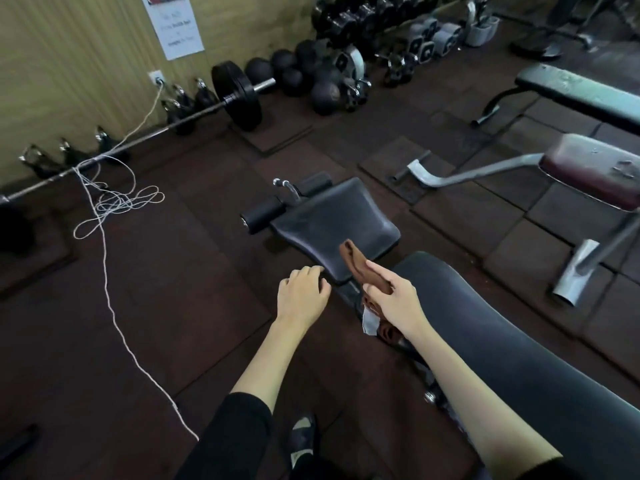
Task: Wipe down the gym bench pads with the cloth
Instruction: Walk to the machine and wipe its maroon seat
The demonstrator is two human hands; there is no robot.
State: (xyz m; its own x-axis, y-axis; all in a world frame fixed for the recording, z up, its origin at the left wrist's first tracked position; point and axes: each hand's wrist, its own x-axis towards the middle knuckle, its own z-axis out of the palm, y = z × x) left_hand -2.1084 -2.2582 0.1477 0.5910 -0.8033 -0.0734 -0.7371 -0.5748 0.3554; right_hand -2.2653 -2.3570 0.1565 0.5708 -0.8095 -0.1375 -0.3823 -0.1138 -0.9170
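Fingers, right hand point(391, 299): closed around a brown cloth point(356, 263), index finger extended along its upper fold. One end of the cloth is laid forward of the fingertips onto the near corner of the seat pad point(332, 223); the remainder is bunched beneath the palm, with a pale tag hanging below it.

Fingers, left hand point(303, 292): curled, nothing gripped, knuckles rested at the near-left edge of the seat pad, just beside the cloth.

Back pad point(502, 341): long, dark, extended behind and to the right of the right wrist. No wiping marks can be discerned on either surface.

Step judged in hand: the seat pad is about to be wiped. Recommended handling: the cloth is best opened flat under the palm rather than kept bunched, pressed evenly, and drawn in overlapping passes away from the fingertips toward the foam leg rollers point(266, 216), edges included. The pad may be steadied with the left hand.
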